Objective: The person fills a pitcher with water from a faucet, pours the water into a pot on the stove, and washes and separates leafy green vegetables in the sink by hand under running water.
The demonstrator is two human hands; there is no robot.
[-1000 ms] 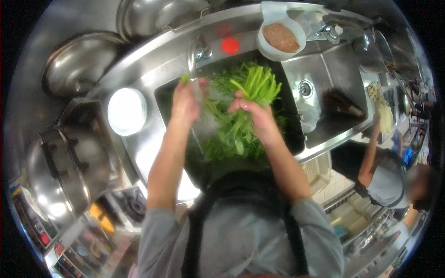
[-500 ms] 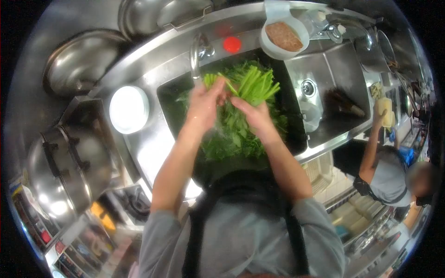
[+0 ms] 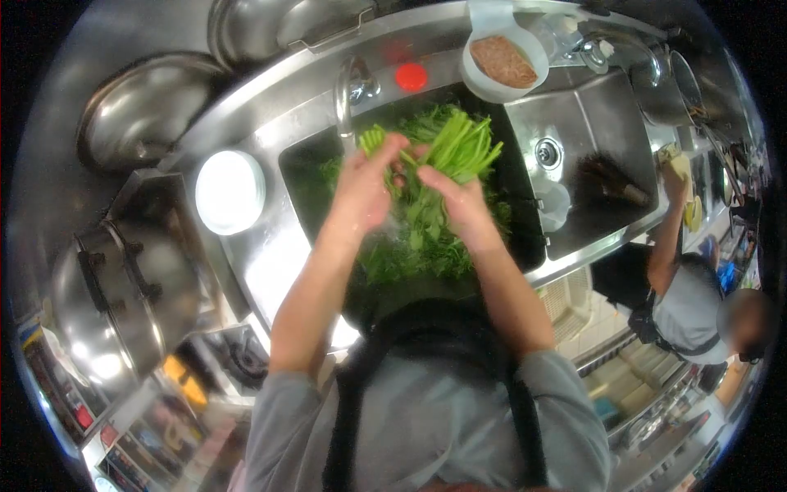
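Note:
My left hand (image 3: 366, 187) is closed on a small bunch of green stems, whose pale ends (image 3: 373, 138) stick out above the fingers under the tap (image 3: 346, 102). My right hand (image 3: 461, 202) is closed around a larger bunch of leafy green stems (image 3: 466, 146), ends pointing up and right, leaves hanging down. Both hands are above the dark left sink basin (image 3: 307, 193), close together. More loose leafy greens (image 3: 414, 258) lie in water below them. Some fingers are hidden by the greens.
A white handled bowl of brownish food (image 3: 504, 62) and a red round object (image 3: 411, 77) stand behind the basin. White stacked dishes (image 3: 229, 193) are on the left. The right basin (image 3: 590, 115) holds a dark brush-like object. A co-worker (image 3: 684, 303) works at far right.
The larger bunch in my right hand has shifted slightly right, its stems fanning more. The left hand stays nearly in place. The co-worker's hand has moved up a little.

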